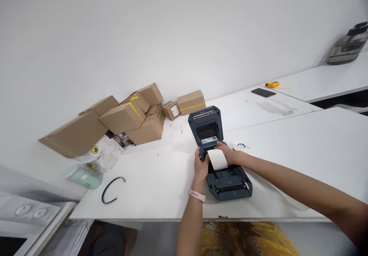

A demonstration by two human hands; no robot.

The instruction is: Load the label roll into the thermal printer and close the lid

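A dark blue-grey label printer (230,191) lies on the white table with its lid (205,123) swung up. Inside the body is a roll of white labels (217,160), its paper end hanging toward me. My left hand (201,166), with a pink band on the wrist, is at the roll's left side; its thumb touches the roll and its fingers curl at the printer's side. My right hand (227,153) reaches in from the right, closed around the roll's right end. Both hands' fingertips are partly hidden by the roll and the printer.
Several cardboard boxes (123,118) are stacked along the wall at left. Beside them are packets (107,154), a mint-green container (84,177) and a black headband (105,191). A phone (263,92), a yellow tape measure (272,84) and a large bottle (346,45) are at back right.
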